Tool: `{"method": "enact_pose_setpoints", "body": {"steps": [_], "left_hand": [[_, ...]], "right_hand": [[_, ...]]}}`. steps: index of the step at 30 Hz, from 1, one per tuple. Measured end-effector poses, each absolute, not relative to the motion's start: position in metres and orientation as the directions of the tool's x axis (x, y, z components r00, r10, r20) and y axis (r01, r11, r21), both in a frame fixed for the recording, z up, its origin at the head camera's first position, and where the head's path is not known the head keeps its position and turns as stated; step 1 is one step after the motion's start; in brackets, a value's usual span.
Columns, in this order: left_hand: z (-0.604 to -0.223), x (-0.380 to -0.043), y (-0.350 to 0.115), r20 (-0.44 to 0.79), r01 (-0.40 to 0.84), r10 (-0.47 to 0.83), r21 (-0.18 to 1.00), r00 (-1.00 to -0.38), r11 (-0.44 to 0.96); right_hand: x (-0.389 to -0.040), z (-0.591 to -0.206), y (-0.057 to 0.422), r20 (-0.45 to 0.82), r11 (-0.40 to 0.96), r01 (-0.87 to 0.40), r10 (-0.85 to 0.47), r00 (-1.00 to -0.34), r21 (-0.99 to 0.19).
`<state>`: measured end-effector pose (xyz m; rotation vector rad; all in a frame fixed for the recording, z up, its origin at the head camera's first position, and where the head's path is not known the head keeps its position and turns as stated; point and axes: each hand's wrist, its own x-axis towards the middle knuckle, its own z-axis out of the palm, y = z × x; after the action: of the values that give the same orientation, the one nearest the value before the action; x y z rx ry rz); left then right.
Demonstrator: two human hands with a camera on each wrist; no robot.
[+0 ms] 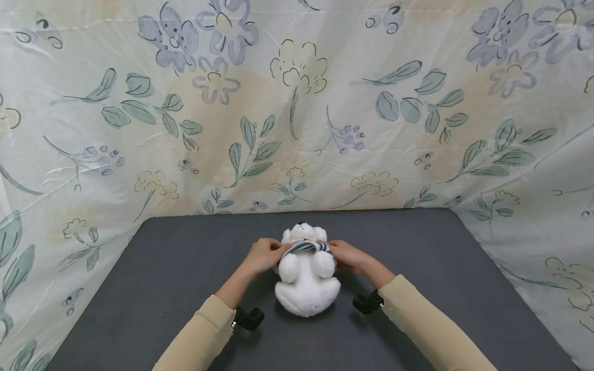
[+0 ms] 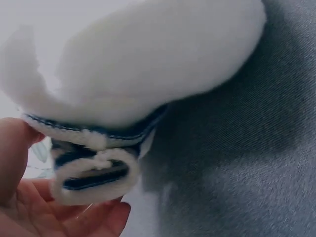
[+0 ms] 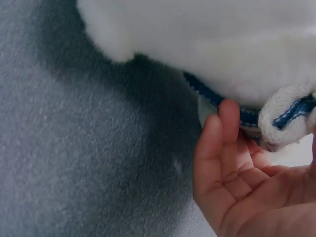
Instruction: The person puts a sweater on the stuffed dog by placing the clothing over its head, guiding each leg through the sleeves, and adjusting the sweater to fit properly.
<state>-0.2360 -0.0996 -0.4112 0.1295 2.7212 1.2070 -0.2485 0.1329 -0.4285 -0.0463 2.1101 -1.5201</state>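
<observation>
A white plush animal point(image 1: 306, 288) is on the grey table, its head toward the far edge and its rounded bottom toward me. A blue-and-white striped knit garment point(image 1: 306, 247) is bunched at its neck, above the two round paws. My left hand point(image 1: 267, 254) pinches the garment's left side; in the left wrist view the thumb is at the knit edge and the fingers pass beneath a folded part. On the opposite side my right hand point(image 1: 350, 256) holds the garment, its fingers point(image 3: 229, 118) bent up against the blue band. The garment's far side is hidden behind the plush.
The dark grey table point(image 1: 195, 242) extends around the plush on all sides. Behind it and along both sides hangs a flowered cloth point(image 1: 297, 129). A black wrist camera point(image 1: 249, 319) sits below the left wrist, another black camera point(image 1: 368, 302) below the right.
</observation>
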Motion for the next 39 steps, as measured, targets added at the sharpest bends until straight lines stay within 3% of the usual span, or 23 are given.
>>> {"method": "enact_pose_setpoints", "body": {"steps": [5, 9, 14, 19, 26, 30, 34, 39], "left_hand": [[-0.398, -0.232, -0.107, -0.025, 0.078, 0.144, 0.743, -0.989, 0.665], [-0.379, -0.222, -0.107, 0.127, 0.227, 0.199, 0.735, -0.972, 0.640], [-0.360, -0.201, -0.097, 0.287, 0.461, 0.370, 0.671, -0.884, 0.582], [-0.353, -0.183, -0.085, 0.380, 0.626, 0.499, 0.519, -0.779, 0.582], [-0.360, -0.176, -0.079, 0.328, 0.633, 0.542, 0.363, -0.774, 0.684], [-0.367, -0.176, -0.079, 0.318, 0.627, 0.542, 0.343, -0.778, 0.700], [-0.371, -0.177, -0.079, 0.332, 0.625, 0.532, 0.334, -0.779, 0.706], [-0.374, -0.176, -0.078, 0.341, 0.627, 0.532, 0.314, -0.775, 0.713]], "right_hand": [[-0.248, -0.426, 0.127, -0.414, 0.383, 0.296, -0.275, -0.868, -0.875], [-0.245, -0.423, 0.122, -0.413, 0.393, 0.298, -0.250, -0.876, -0.870], [-0.242, -0.418, 0.117, -0.400, 0.413, 0.282, -0.232, -0.887, -0.866], [-0.242, -0.416, 0.115, -0.386, 0.458, 0.255, -0.218, -0.897, -0.852], [-0.242, -0.414, 0.111, -0.383, 0.471, 0.244, -0.226, -0.896, -0.848], [-0.241, -0.415, 0.111, -0.366, 0.481, 0.228, -0.216, -0.905, -0.847], [-0.239, -0.413, 0.114, -0.248, 0.589, 0.106, -0.167, -0.954, -0.801], [-0.230, -0.404, 0.118, 0.070, 0.758, -0.135, -0.117, -0.991, -0.638]]}}
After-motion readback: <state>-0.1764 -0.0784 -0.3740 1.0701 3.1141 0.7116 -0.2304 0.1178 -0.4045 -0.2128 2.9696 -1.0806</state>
